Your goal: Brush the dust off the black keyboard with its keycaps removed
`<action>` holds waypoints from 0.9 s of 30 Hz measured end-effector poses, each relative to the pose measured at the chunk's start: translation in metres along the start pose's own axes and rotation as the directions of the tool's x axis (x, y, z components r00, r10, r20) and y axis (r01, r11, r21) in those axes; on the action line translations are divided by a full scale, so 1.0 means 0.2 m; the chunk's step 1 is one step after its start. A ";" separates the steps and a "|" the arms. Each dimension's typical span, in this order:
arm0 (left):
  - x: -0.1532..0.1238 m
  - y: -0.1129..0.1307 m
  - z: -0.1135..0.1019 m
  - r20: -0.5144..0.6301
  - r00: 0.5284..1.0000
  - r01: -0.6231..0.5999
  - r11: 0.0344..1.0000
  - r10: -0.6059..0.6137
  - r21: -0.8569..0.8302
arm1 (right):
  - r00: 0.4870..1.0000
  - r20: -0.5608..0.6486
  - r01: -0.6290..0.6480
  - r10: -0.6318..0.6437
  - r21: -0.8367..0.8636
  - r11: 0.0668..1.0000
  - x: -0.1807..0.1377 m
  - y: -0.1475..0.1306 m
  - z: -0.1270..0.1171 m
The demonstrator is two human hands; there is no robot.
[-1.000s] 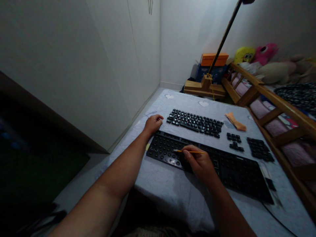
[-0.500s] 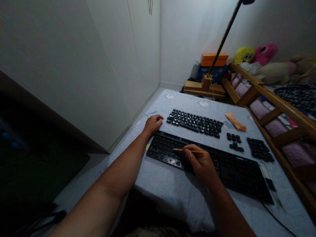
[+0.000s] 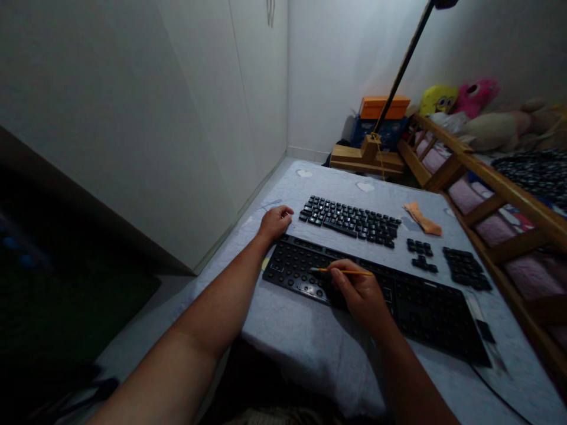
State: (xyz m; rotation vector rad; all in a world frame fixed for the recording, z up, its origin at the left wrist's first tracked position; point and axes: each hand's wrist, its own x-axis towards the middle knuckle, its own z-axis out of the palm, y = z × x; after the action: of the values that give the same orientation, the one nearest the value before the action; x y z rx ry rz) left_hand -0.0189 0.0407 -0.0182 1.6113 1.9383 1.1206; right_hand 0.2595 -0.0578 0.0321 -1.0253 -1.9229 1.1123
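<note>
A black keyboard (image 3: 425, 316) with its keycaps off lies across the near part of the table, its round key posts exposed. My right hand (image 3: 357, 289) pinches a thin brush with a yellow-orange handle (image 3: 354, 272). The brush tip is over the left half of the keyboard, among the posts; whether it touches is too small to tell. At the keyboard's far left corner rests my left hand (image 3: 275, 222), fingers loosely bent and apart, with no object visible in them. Beyond the keyboard, loose black keycaps (image 3: 349, 219) are laid out in rows.
Smaller keycap groups (image 3: 422, 255) and a number-pad block (image 3: 466, 267) lie to the right. An orange cloth (image 3: 422, 218) is behind them. A cable (image 3: 500, 394) runs off the near right. A wooden bed rail (image 3: 500, 183) borders the table's right; a white wardrobe (image 3: 212, 118) stands left.
My right hand and the brush have shifted only very slightly over the keyboard. My left hand and the keycaps stay in place.
</note>
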 end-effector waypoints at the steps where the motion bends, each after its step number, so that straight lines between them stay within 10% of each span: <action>1: 0.00 0.00 0.00 0.000 1.000 0.000 1.000 0.000 -0.002 | 1.000 -0.005 0.002 -0.002 -0.001 1.000 0.00 0.00 0.00; 27: 0.00 0.00 0.00 -0.004 1.000 0.000 1.000 0.000 -0.008 | 0.998 0.057 -0.004 0.004 -0.009 1.000 0.00 0.01 0.00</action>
State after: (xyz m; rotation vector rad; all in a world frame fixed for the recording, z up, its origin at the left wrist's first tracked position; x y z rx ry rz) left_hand -0.0191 0.0414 -0.0193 1.6058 1.9339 1.1314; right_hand 0.2592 -0.0567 0.0305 -1.0130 -1.9732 1.1473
